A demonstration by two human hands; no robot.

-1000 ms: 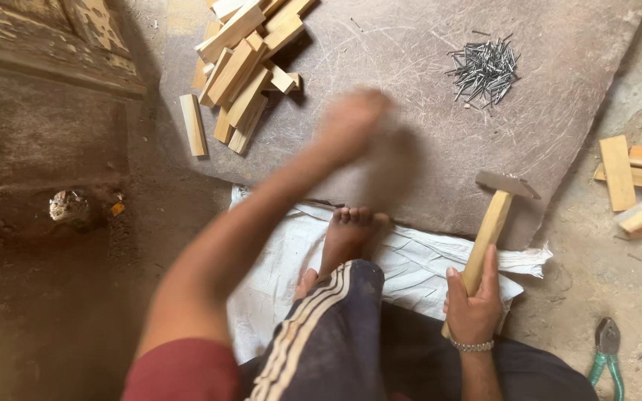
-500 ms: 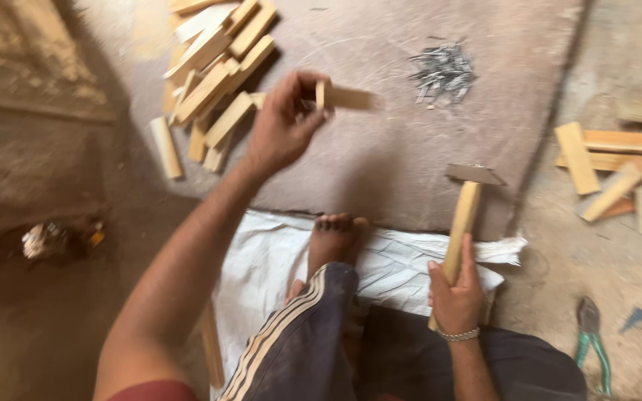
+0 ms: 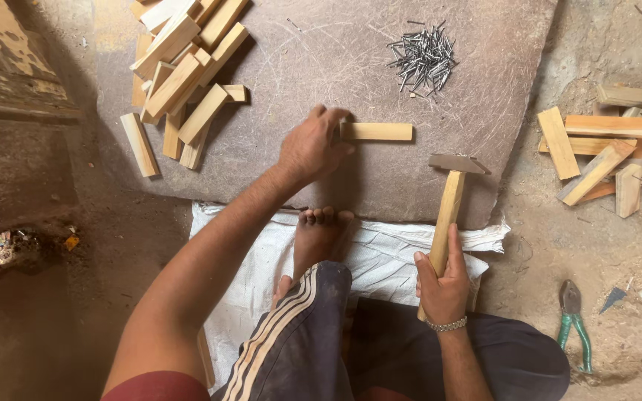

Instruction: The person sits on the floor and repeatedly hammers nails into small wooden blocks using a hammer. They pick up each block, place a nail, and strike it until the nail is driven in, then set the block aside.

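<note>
Your left hand (image 3: 312, 151) has come down since half a second ago: then it held the small wooden block (image 3: 375, 131) up in the air, now the block lies flat on the stone slab (image 3: 321, 67) and your hand rests beside it. Your hammer (image 3: 447, 204) stays upright in nearly the same place.

The slab is large, grey-brown and scratched, and its near edge lies over a white woven sack (image 3: 380, 249). Your bare foot (image 3: 319, 234) rests on this sack. A big pile of wood pieces (image 3: 183, 74) lies at the far left of the slab, and a second heap of wood (image 3: 611, 152) lies on the ground at the right.

The block is pale, rectangular and lies lengthwise from left to right, near the middle of the slab. Your left fingers (image 3: 336, 126) are curled around its left end, pinching it; the rest of it sticks out to the right. Your right hand (image 3: 443, 282) is closed around the lower wooden handle. A heap of nails (image 3: 421, 58) lies beyond the block. Green-handled pliers (image 3: 574, 323) lie on the ground at the right.
</note>
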